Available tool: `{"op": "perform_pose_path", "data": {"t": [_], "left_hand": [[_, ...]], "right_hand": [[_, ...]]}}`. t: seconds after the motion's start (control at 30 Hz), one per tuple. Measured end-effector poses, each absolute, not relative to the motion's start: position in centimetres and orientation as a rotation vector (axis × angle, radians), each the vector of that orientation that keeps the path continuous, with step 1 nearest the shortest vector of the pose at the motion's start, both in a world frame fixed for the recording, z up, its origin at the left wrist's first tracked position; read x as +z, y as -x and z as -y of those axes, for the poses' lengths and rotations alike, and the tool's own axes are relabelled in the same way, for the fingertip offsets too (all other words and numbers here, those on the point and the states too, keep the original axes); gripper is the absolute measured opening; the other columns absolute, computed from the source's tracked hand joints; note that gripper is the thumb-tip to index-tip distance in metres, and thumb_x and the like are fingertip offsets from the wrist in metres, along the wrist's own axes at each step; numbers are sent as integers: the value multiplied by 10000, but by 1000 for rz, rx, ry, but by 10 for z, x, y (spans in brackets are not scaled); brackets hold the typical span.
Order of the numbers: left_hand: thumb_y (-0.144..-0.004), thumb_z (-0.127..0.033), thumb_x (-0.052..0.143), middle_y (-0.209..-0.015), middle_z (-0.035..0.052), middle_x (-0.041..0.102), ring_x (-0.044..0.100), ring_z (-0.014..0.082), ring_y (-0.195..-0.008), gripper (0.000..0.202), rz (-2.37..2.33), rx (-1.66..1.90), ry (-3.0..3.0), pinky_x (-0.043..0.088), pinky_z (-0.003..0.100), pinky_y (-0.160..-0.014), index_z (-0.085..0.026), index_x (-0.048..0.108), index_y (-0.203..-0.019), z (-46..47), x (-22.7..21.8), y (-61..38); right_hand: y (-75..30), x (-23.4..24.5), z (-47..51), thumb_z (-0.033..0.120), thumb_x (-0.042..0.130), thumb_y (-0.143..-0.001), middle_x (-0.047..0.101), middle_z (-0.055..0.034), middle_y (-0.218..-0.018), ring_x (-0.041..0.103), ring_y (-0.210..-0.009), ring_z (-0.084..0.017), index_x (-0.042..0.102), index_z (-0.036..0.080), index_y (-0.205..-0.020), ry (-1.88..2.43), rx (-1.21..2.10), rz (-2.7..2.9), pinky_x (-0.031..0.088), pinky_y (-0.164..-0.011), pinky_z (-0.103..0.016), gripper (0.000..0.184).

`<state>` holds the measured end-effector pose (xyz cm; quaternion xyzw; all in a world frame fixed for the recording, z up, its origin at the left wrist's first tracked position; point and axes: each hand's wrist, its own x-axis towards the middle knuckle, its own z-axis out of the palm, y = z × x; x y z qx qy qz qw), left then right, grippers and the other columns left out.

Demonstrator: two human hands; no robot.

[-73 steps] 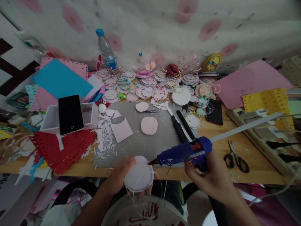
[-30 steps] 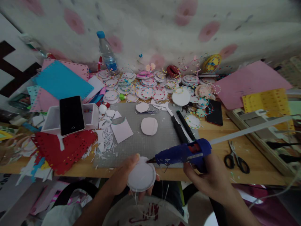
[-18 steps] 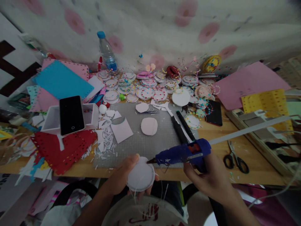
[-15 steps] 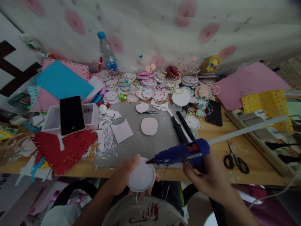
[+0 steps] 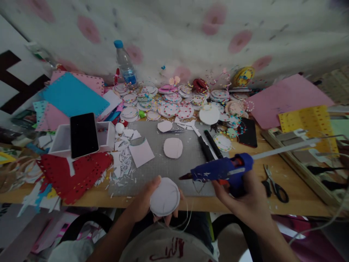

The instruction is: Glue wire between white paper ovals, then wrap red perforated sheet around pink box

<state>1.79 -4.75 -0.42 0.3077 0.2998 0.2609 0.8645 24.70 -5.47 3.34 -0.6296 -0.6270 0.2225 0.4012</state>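
My left hand (image 5: pixel 145 203) grips a white paper disc (image 5: pixel 164 196) by its rim, just in front of the table's near edge, with thin glue threads hanging below it. My right hand (image 5: pixel 240 198) is closed round the handle of a blue hot glue gun (image 5: pixel 220 171). Its dark nozzle points left and stands a short way to the right of the disc, not touching it. A pale glue stick juts from the back of the gun toward the right.
A grey cutting mat (image 5: pixel 169 160) holds a pink foam round (image 5: pixel 172 147), paper scraps and black pens (image 5: pixel 208 147). Several decorated discs (image 5: pixel 174 103) crowd the back. A black phone (image 5: pixel 83 134) lies on a white box, scissors (image 5: pixel 274 182) at right, a water bottle (image 5: pixel 124 63) behind.
The glue gun's nozzle has drawn back from the disc's upper right edge, moving right and slightly up. My left hand has shifted the disc a little; glue threads trail beneath.
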Motion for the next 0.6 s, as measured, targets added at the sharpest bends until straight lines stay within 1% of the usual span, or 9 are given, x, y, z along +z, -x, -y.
{"op": "perform_pose_path", "data": {"t": [0.07, 0.17, 0.23, 0.3, 0.37, 0.43, 0.47, 0.53, 0.6], "left_hand": [[-823, -693, 307, -615, 122, 667, 512, 111, -372, 764, -627, 569, -634, 274, 154, -275, -27, 634, -1004, 46, -10, -18], [-795, -721, 337, -643, 108, 672, 581, 148, -451, 759, -642, 572, -615, 336, 163, -304, -59, 626, -1025, 43, -19, -18], [-793, -731, 325, -656, 98, 671, 601, 160, -484, 757, -664, 599, -589, 369, 171, -331, -77, 623, -1032, 41, -24, -18], [-807, -718, 309, -672, 97, 671, 600, 161, -483, 747, -656, 663, -555, 373, 176, -338, -81, 608, -1058, 40, -28, -19], [-832, -679, 309, -702, 102, 672, 591, 158, -465, 709, -619, 747, -527, 341, 172, -315, -84, 580, -1107, 40, -30, -19], [-861, -612, 335, -753, 109, 674, 585, 150, -463, 632, -586, 824, -517, 302, 161, -302, -95, 557, -1148, 40, -31, -18], [-874, -577, 356, -783, 113, 673, 588, 146, -476, 586, -582, 852, -517, 304, 159, -312, -103, 556, -1154, 41, -30, -17], [-882, -536, 411, -848, 115, 668, 611, 149, -549, 511, -587, 892, -527, 365, 169, -373, -125, 571, -1141, 42, -26, -15], [-874, -517, 478, -942, 110, 656, 643, 166, -680, 461, -610, 910, -565, 466, 209, -512, -158, 580, -1145, 44, -22, -12]], "right_hand": [[-243, 29, 52, 334, 651, -730, 467, 64, -600, 408, -439, -76, 504, 202, -931, 1608, 680, 1537, 364, -395, -185, 282], [-247, 15, 45, 384, 654, -716, 441, 70, -578, 404, -445, -80, 489, 203, -838, 1692, 729, 1491, 339, -401, -190, 274], [-259, 2, 37, 438, 634, -722, 444, 60, -569, 424, -468, -97, 487, 198, -785, 1794, 682, 1484, 347, -433, -207, 288], [-279, -10, 31, 523, 600, -722, 450, 45, -564, 439, -489, -121, 510, 192, -774, 1933, 598, 1441, 350, -454, -230, 347], [-302, -21, 26, 582, 548, -731, 458, 33, -553, 455, -494, -143, 509, 196, -753, 2081, 502, 1351, 345, -463, -249, 389], [-325, -29, 26, 601, 516, -734, 452, 18, -544, 458, -500, -163, 473, 208, -683, 2220, 363, 1325, 330, -469, -267, 399], [-335, -33, 26, 603, 507, -733, 454, 10, -545, 459, -505, -174, 462, 212, -671, 2285, 312, 1331, 323, -470, -277, 399], [-351, -41, 29, 598, 506, -728, 469, -11, -563, 468, -521, -199, 474, 211, -700, 2394, 241, 1333, 321, -472, -293, 390], [-360, -50, 32, 582, 523, -722, 483, -32, -585, 483, -543, -224, 498, 199, -744, 2425, 181, 1352, 328, -481, -311, 384]]}}
